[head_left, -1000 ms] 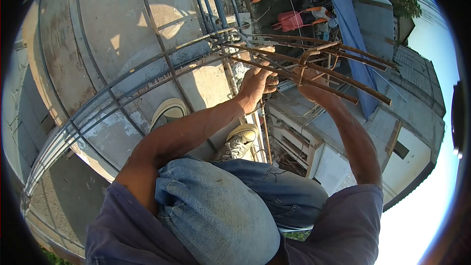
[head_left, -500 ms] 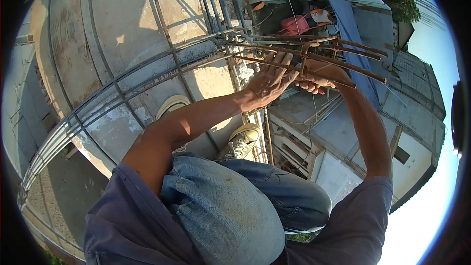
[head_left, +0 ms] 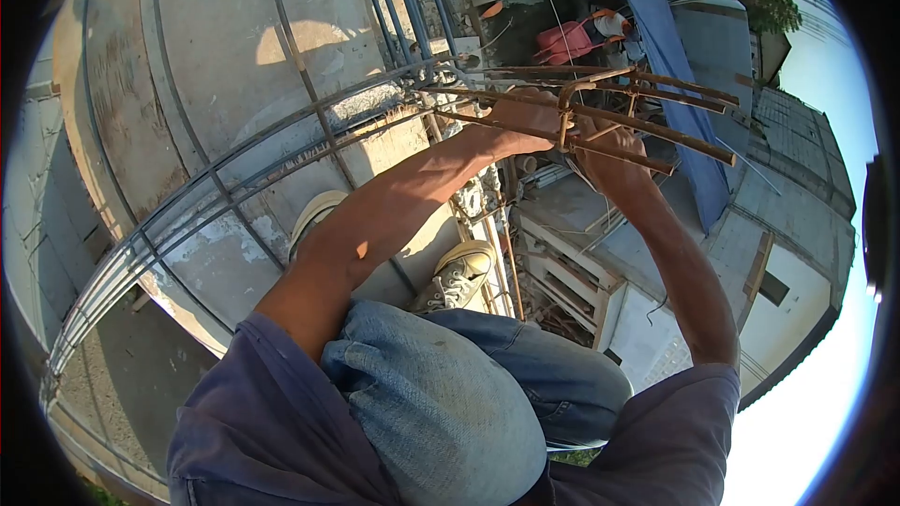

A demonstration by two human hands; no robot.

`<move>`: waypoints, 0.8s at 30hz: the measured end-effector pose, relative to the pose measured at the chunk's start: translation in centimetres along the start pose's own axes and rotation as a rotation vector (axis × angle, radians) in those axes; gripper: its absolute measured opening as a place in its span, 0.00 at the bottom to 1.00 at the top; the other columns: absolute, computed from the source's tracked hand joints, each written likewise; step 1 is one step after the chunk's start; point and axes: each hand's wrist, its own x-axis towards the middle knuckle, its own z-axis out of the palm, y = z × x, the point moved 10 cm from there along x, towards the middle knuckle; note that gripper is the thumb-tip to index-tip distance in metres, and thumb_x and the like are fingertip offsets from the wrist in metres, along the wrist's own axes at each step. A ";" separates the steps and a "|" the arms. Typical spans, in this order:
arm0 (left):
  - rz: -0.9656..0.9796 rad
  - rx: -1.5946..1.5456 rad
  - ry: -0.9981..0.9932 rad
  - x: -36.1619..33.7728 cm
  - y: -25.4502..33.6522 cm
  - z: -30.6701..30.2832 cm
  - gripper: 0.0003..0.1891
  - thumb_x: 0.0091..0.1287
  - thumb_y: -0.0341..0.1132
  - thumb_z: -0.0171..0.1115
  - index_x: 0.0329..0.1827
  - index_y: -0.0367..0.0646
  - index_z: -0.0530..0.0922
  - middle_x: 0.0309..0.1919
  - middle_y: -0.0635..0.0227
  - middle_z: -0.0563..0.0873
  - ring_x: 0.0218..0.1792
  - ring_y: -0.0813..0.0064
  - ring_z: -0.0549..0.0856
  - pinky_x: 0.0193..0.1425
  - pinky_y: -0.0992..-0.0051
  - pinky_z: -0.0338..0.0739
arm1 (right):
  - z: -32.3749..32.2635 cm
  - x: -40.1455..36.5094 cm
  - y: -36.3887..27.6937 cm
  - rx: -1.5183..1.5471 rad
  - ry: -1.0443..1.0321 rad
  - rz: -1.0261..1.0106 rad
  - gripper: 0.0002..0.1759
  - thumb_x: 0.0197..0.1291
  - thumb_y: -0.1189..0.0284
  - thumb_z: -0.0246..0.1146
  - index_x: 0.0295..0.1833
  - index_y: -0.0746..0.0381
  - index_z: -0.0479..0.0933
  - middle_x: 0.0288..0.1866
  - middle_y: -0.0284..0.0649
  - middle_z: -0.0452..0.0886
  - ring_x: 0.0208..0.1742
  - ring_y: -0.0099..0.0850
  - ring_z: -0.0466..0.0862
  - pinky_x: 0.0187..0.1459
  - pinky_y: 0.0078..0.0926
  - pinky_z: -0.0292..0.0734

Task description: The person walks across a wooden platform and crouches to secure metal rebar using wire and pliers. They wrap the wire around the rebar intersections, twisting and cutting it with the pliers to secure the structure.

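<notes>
Has shifted the left hand (head_left: 523,111) since half a second ago, from spread-fingered beside the stirrup (head_left: 564,117) to further in among the bars, and turned the right hand (head_left: 609,152) there too. Now holds the left partly behind the bars of the rusty rebar cage (head_left: 670,138), just left of the stirrup in view; cannot tell open from closed. Bends the right-hand fingers close by the stirrup's other side, half covered by bars; cannot tell what, if anything, is gripped.

Works at the cage beyond the right edge of the plywood decking (head_left: 225,9), with free bar ends pointing out past that edge, towards a blue tarp (head_left: 677,108). Keeps one canvas shoe (head_left: 462,272) close to the same edge. Has open air below the right forearm, but little room between bars and stirrup for either hand.
</notes>
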 end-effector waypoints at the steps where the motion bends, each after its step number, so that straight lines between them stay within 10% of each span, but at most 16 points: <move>1: -0.089 -0.267 -0.002 0.1 -1.1 -0.3 0.08 0.58 0.39 0.60 0.25 0.46 0.76 0.18 0.66 0.78 0.21 0.66 0.82 0.23 0.66 0.76 | 1.7 -0.2 0.8 0.113 -0.168 0.058 0.10 0.61 0.68 0.62 0.40 0.65 0.78 0.32 0.50 0.81 0.36 0.44 0.82 0.41 0.44 0.77; 6: -0.071 -0.165 -0.180 -0.5 -0.1 0.7 0.08 0.58 0.39 0.62 0.34 0.45 0.78 0.26 0.63 0.81 0.27 0.63 0.82 0.28 0.63 0.77 | 5.6 -0.3 1.6 0.475 -0.838 0.353 0.14 0.65 0.65 0.61 0.41 0.68 0.78 0.33 0.51 0.81 0.36 0.41 0.83 0.40 0.43 0.77; 10: -0.154 0.029 -0.386 -2.0 1.5 2.5 0.25 0.60 0.44 0.64 0.60 0.47 0.73 0.44 0.60 0.80 0.47 0.63 0.80 0.48 0.60 0.75 | 8.5 -2.3 1.5 0.671 -0.683 0.327 0.15 0.66 0.63 0.61 0.42 0.66 0.78 0.29 0.45 0.81 0.33 0.36 0.81 0.37 0.39 0.77; 13: -0.193 0.041 -0.003 -2.2 2.0 -0.7 0.37 0.56 0.40 0.66 0.71 0.51 0.65 0.39 0.65 0.77 0.47 0.64 0.78 0.52 0.59 0.73 | 5.9 -1.2 0.6 0.701 -0.492 0.273 0.10 0.65 0.68 0.61 0.45 0.64 0.79 0.29 0.40 0.81 0.32 0.34 0.80 0.38 0.35 0.78; 15: -0.143 0.072 0.005 -1.9 2.2 -0.4 0.25 0.56 0.39 0.66 0.56 0.49 0.70 0.38 0.65 0.78 0.45 0.66 0.79 0.50 0.60 0.73 | 4.1 -0.1 1.0 0.688 -0.385 0.215 0.09 0.64 0.72 0.61 0.47 0.62 0.79 0.31 0.39 0.81 0.32 0.32 0.80 0.39 0.31 0.79; 17: -0.122 -0.023 0.013 -1.5 1.1 -0.2 0.11 0.55 0.37 0.66 0.37 0.48 0.72 0.29 0.67 0.77 0.33 0.70 0.81 0.38 0.65 0.76 | 9.6 -4.9 2.3 0.970 -1.065 0.729 0.10 0.61 0.73 0.64 0.47 0.62 0.78 0.26 0.38 0.80 0.23 0.26 0.78 0.25 0.28 0.77; 20: -0.060 -0.092 -0.062 -1.1 0.8 0.1 0.11 0.55 0.34 0.65 0.34 0.49 0.70 0.22 0.69 0.74 0.23 0.70 0.79 0.26 0.68 0.73 | 7.8 -3.8 1.1 1.189 -0.987 0.757 0.08 0.59 0.71 0.67 0.35 0.64 0.76 0.21 0.36 0.78 0.16 0.22 0.76 0.14 0.20 0.70; 24: 0.014 0.016 0.091 0.4 1.1 -3.4 0.17 0.61 0.39 0.63 0.52 0.49 0.74 0.28 0.71 0.73 0.25 0.70 0.76 0.28 0.68 0.72 | -0.5 0.5 0.7 0.114 -0.343 0.188 0.17 0.57 0.67 0.64 0.49 0.65 0.73 0.36 0.46 0.79 0.41 0.34 0.81 0.44 0.43 0.78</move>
